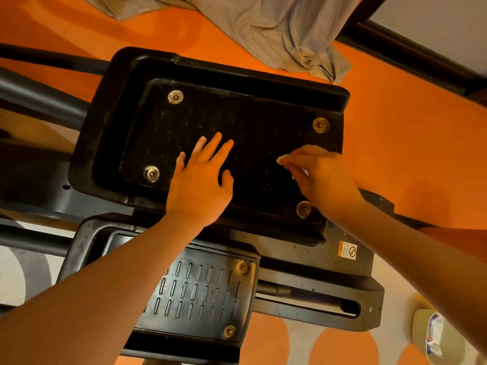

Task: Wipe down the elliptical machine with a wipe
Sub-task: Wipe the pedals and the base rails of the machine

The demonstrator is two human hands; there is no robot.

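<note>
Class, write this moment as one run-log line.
left hand: flat on upper pedal | right hand: pinching wipe on pedal | lower pedal: untouched

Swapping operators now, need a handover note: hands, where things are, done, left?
Left hand: flat, fingers spread, pressing on the upper pedal.
Right hand: fingers curled round a small white wipe, mostly hidden, on the same pedal's right side.
Lower pedal sits beneath, untouched now. Wipe container on the floor, lower right.
Done: cannot tell; upper pedal looks dusty.
Left: upper pedal, lower pedal, frame.
</note>
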